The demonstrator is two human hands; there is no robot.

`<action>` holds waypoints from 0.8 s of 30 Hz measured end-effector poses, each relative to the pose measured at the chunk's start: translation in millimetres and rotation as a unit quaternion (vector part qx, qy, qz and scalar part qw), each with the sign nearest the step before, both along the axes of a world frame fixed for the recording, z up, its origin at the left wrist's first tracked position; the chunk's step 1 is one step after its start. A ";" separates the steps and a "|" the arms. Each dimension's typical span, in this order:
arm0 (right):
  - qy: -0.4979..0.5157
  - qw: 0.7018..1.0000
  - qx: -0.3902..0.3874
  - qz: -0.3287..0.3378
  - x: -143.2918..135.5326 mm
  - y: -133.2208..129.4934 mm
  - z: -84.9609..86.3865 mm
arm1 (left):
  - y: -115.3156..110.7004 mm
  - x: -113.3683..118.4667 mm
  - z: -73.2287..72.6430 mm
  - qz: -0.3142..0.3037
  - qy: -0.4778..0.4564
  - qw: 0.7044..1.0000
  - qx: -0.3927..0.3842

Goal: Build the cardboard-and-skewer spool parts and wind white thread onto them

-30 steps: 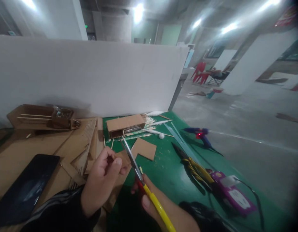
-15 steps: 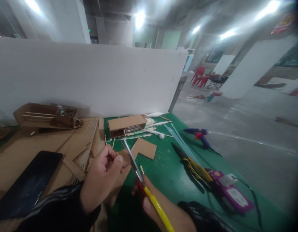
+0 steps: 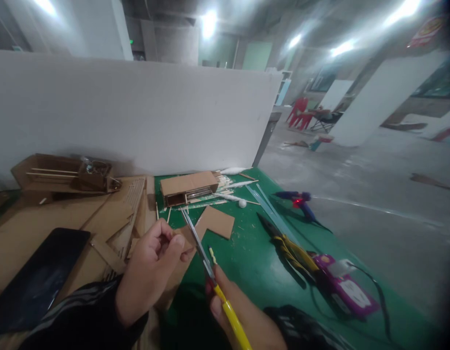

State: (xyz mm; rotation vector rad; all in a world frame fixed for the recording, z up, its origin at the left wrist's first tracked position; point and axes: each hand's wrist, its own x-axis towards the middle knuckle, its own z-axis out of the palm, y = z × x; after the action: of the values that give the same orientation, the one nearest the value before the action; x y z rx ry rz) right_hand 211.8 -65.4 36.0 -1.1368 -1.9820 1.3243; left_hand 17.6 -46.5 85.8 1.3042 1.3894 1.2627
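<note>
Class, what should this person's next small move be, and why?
Perhaps open the scissors slightly for a cut: in the right hand they look almost closed, while the left hand pinches a small cardboard piece close beside them.

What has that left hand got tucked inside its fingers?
A small piece of brown cardboard sticks out of the left hand toward the scissors. The end inside the hand is covered, so its full shape cannot be seen.

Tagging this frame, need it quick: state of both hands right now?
Left hand: closed, thumb and fingers pinching a small cardboard piece.
Right hand: closed around the yellow-handled scissors.
</note>
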 end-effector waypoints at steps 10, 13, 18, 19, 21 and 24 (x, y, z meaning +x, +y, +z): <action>-0.058 0.998 -0.021 0.019 1.9 1.5 7.9 | -0.7 -2.6 0.6 -0.010 0.004 1.000 -0.009; -0.048 0.999 -0.015 0.016 1.3 1.3 7.7 | -0.4 -3.7 -0.6 -0.008 0.009 1.000 -0.013; -0.010 1.000 -0.003 0.006 1.2 1.1 5.8 | 0.0 -3.0 -1.4 -0.017 -0.014 1.000 -0.008; -0.007 1.000 -0.003 0.005 1.4 0.8 3.9 | 0.2 -2.6 -1.1 -0.016 -0.017 1.000 -0.009; -0.009 1.000 -0.006 0.004 1.8 -0.3 -1.2 | 0.6 -2.0 -0.3 -0.012 -0.017 1.000 -0.010; -0.006 1.000 0.001 -0.019 1.6 -2.2 -5.8 | 0.3 -2.1 0.7 -0.013 -0.004 1.000 0.001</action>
State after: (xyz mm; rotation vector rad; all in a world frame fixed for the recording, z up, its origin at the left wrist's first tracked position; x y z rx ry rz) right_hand 213.4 -67.6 30.2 -1.1783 -1.9593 1.2999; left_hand 15.5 -46.2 86.5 1.3128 1.3619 1.2506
